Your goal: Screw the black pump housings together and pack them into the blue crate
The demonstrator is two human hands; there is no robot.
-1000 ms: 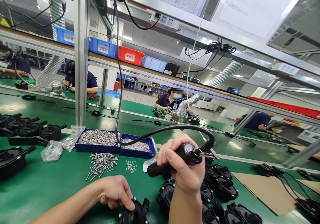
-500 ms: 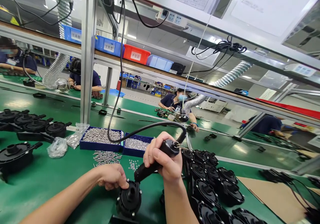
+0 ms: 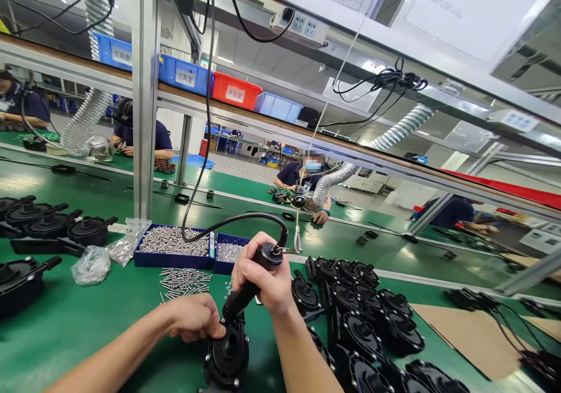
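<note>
The black housing point(image 3: 227, 355) sits on the green bench point(image 3: 100, 328), toward the near edge, which is out of view. The left hand point(image 3: 195, 317) grips its upper-left rim, fingers curled and narrow. The right hand point(image 3: 265, 279) has its fingers wrapped around the powered screwdriver point(image 3: 239, 300); the barrel slants down to the housing's far side. Bit contact is hidden.

Trays of screws point(image 3: 174, 259) and small nuts point(image 3: 230, 252) stand toward the bench's far edge, with loose screws point(image 3: 184, 282) before them. Finished-looking housings point(image 3: 362, 331) stand in rows toward the right edge.

Handling: the housing appears to be rigid plastic, fairly light, smooth and liable to turn under torque. Grip the outer rim between fasteners; avoid levering the side spout. Hold the screwdriver by its barrel, cord point(image 3: 245, 217) clear.
</note>
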